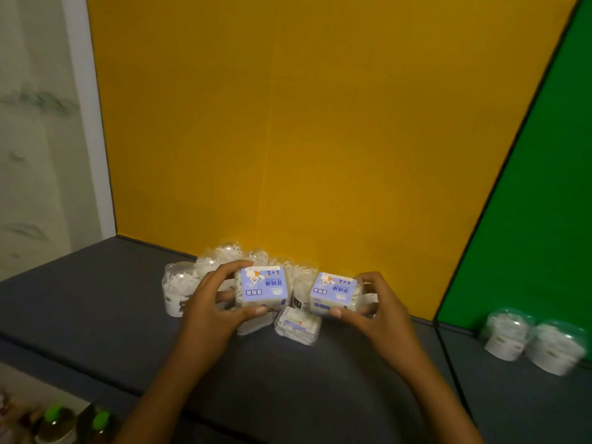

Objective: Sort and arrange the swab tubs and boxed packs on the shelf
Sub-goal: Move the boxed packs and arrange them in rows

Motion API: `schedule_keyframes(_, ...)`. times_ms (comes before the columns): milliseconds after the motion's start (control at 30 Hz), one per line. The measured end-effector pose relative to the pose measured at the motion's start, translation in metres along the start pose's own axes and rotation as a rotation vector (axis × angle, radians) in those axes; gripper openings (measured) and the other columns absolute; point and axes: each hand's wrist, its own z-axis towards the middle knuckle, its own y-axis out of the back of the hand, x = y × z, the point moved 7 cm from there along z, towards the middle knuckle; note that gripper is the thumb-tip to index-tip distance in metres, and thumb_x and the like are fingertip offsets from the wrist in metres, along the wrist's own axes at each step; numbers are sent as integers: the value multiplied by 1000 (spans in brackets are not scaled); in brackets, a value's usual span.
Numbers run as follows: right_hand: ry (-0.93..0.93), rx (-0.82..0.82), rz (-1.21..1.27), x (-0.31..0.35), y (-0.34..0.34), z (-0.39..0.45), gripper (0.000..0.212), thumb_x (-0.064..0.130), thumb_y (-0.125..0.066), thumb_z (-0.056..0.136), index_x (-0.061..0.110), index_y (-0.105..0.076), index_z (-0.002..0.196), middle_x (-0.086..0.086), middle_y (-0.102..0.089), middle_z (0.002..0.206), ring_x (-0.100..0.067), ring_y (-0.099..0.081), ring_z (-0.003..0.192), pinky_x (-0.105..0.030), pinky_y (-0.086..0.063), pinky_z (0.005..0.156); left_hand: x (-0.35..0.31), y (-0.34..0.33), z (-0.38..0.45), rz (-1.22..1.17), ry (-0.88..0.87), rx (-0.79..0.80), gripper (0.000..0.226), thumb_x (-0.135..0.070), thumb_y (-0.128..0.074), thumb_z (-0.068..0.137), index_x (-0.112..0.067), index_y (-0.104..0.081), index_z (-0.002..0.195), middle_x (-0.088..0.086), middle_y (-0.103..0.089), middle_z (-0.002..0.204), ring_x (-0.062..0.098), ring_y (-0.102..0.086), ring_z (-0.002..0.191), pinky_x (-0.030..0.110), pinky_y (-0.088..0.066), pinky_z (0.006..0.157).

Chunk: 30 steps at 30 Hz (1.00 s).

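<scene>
A person holds two boxed packs over a dark grey shelf [96, 302] backed by a yellow panel [320, 123]. The left hand [214, 302] pinches the left pack [262, 288] between thumb on the near edge and fingers curled over the far top; the right hand [374, 306] clamps the right pack [333, 293] the same way. Both labels read upside down to the camera. Behind them a cluster of clear swab tubs [181, 285] stands against the panel, and a smaller clear pack [298, 325] lies on the shelf below. Two more tubs [509, 331] sit in the green-backed bay at right. The packs look light and rigid, with smooth sides likely to slip; opposite edges probably give the surest hold.
</scene>
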Motion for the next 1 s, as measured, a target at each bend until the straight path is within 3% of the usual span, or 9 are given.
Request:
schedule_keyframes(133, -32, -45, 94, -6, 45, -23, 53, 23, -88, 69, 34, -54, 109, 3, -63, 111, -4, -65, 72, -18, -51, 61, -22, -34, -15, -27, -22, 47, 64, -3, -83, 67, -35, -59, 117, -9, -56, 124, 5, -67, 94, 18, -54, 72)
schedule_keyframes(233, -62, -52, 135, -14, 81, -48, 55, 22, -85, 72, 31, -52, 115, 4, -65, 114, -9, -68, 76, -27, -56, 65, -39, -64, -31, -70, -13, 102, 62, 0, -81, 69, -33, -59, 116, -5, -56, 125, 7, -67, 97, 22, -57, 75)
schedule_keyframes(333, -108, -56, 153, -20, 120, -78, 54, 14, -83, 76, 24, -51, 118, 8, -68, 109, -4, -68, 77, -20, -54, 66, -59, -100, -50, -106, 3, 163, 61, 1, -80, 70, -33, -58, 115, -4, -57, 125, 11, -67, 100, 22, -57, 77)
schedule_keyframes(467, -156, -97, 161, -30, 173, -120, 54, 8, -83, 74, 22, -52, 116, 3, -71, 107, -4, -69, 83, -18, -53, 70, -94, -146, -83, -171, 31, 210, 59, 6, -78, 70, -19, -54, 118, -7, -59, 120, 8, -70, 90, 11, -51, 65)
schedule_keyframes(600, -195, -163, 183, -39, 227, -163, 55, 4, -83, 73, 19, -53, 116, 3, -72, 105, -2, -69, 82, -16, -52, 68, -122, -187, -119, -255, 68, 232, 54, 2, -77, 73, -16, -54, 118, -7, -62, 117, 10, -71, 86, 10, -50, 62)
schedule_keyframes(700, -219, -217, 204, -47, 263, -194, 54, 4, -81, 74, 16, -52, 118, 1, -71, 106, 3, -68, 81, -14, -52, 69, -140, -216, -146, -293, 77, 231, 40, -2, -71, 80, -11, -56, 116, -8, -65, 109, 0, -70, 80, 8, -49, 60)
schedule_keyframes(867, -266, -304, 233, -63, 315, -240, 49, 9, -79, 77, 20, -54, 118, 5, -74, 99, 0, -69, 86, -21, -56, 75, -157, -268, -176, -321, 91, 281, 28, 0, -66, 85, -4, -55, 110, 5, -64, 109, -4, -68, 78, 12, -52, 61)
schedule_keyframes(1000, -292, -326, 195, -76, 352, -267, 51, 14, -79, 80, 37, -56, 119, 7, -73, 107, -12, -69, 98, -41, -57, 89, -164, -306, -189, -308, 109, 359, 26, -7, -70, 83, -11, -54, 103, 8, -66, 105, 2, -67, 82, 15, -53, 62)
